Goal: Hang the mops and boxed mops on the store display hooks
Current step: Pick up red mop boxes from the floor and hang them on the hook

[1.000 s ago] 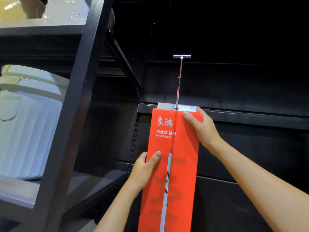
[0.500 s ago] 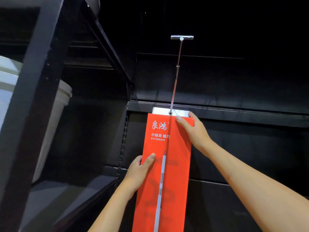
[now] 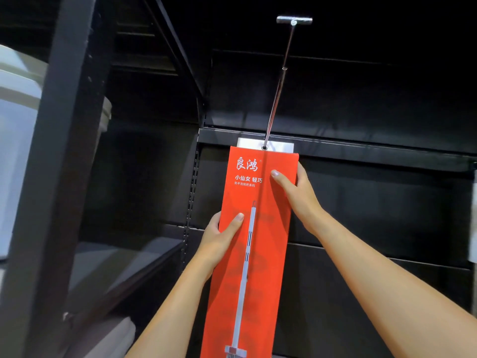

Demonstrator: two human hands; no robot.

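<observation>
A tall red mop box (image 3: 260, 249) with white lettering and a printed mop stands upright against the black display wall. Its white hang tab (image 3: 247, 143) is threaded on a long metal display hook (image 3: 277, 89) whose T-shaped front end is at the top of the view. My left hand (image 3: 219, 239) grips the box's left edge at mid-height, thumb across the front. My right hand (image 3: 294, 192) holds the upper right edge, thumb on the front face. The box's lower end runs out of view.
A black shelving upright (image 3: 59, 156) stands close on the left, with a white plastic bucket (image 3: 15, 140) behind it on a shelf. A black horizontal rail (image 3: 374, 148) crosses the dark back panel (image 3: 387, 104) behind the box.
The hook now reaches higher in the frame. My right hand has slid down from the box's top corner to its upper right edge. My left hand keeps its grip.
</observation>
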